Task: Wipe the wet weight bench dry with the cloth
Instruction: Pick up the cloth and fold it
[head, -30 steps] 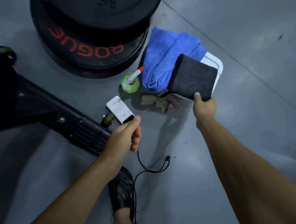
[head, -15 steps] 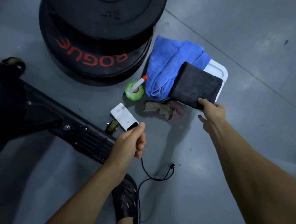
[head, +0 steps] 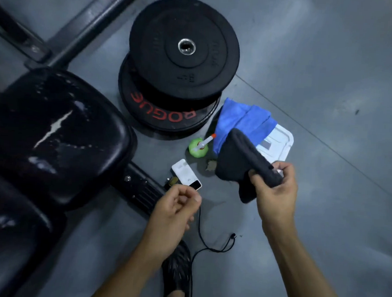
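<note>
Black vinyl weight bench pad (head: 55, 132) at left, wet streaks and droplets across its surface, frame rail (head: 140, 191) running out from under it toward centre. Stacked black bumper plates (head: 184, 50) behind, lower one lettered ROGUE in red. Small white device (head: 185, 174) flat on grey floor (head: 331, 64) just beside the rail end. Left hand (head: 176, 208) hovers near the device, fingers curled loosely inward, thumb against forefinger; whether it pinches anything, cannot tell. Thin black cord (head: 210, 246) loops on floor below that hand; dark perforated shoe (head: 178, 270) at bottom centre. Green round object (head: 198, 147) with a white, orange-tipped stick in it, near the plates. Blue towel (head: 242, 121) bunched partly over a white lidded container (head: 281, 141). Dark grey cloth (head: 237, 166) lifted off the floor, well apart from the bench, hanging folded. Right hand (head: 274, 193) grasps the cloth's right end, fingers wrapped around it, thumb on top.
</note>
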Motion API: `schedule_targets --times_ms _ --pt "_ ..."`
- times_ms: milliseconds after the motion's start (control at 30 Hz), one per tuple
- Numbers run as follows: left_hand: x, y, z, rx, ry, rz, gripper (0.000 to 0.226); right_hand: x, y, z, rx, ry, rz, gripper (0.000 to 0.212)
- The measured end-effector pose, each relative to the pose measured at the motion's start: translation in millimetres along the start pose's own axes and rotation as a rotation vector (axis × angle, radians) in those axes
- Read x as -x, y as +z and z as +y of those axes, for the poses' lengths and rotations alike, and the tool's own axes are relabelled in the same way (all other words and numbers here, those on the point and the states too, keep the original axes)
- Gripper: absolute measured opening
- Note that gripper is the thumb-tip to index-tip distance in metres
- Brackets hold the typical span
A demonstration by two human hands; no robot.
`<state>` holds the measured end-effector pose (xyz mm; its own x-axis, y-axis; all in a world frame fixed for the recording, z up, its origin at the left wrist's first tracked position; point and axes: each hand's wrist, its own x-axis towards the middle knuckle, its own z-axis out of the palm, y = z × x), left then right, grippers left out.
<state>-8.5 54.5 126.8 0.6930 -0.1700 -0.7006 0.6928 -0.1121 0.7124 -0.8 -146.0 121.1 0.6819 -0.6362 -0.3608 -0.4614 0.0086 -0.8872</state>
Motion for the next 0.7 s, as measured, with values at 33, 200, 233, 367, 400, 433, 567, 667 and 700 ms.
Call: schedule_targets --times_ms 33,200,233,367,400,433,567,667,700 --pt "11 -8 4 -0.021 0.049 0.010 0.006 24 5 -10 -0.003 -0.029 -0.071 0.030" --pt "62 -59 5 -0.090 0.261 0.061 0.056 131 33 -35 0.016 -0.141 -0.426 0.043" --pt "72 -71 1 -0.078 0.271 0.056 0.070 150 37 -39 -0.010 -0.141 -0.488 0.047" --pt "117 -121 -13 0.005 0.234 -0.034 0.110 214 43 -53 -0.076 -0.123 -0.660 0.057" --pt "131 -136 -16 0.037 0.236 -0.066 0.106 230 42 -60 -0.090 -0.116 -0.674 0.057" --pt "144 -149 -19 0.079 0.243 -0.097 0.096 245 41 -65 -0.102 -0.119 -0.681 0.058" --pt "195 -191 -27 0.219 0.251 -0.138 0.046 297 42 -79 -0.090 -0.161 -0.719 0.068" --pt "212 -211 -30 0.284 0.321 -0.115 0.028 309 56 -66 -0.213 -0.058 -0.901 0.087" --pt "212 -216 -31 0.285 0.338 -0.123 0.028 308 64 -57 -0.259 -0.018 -0.977 0.091"
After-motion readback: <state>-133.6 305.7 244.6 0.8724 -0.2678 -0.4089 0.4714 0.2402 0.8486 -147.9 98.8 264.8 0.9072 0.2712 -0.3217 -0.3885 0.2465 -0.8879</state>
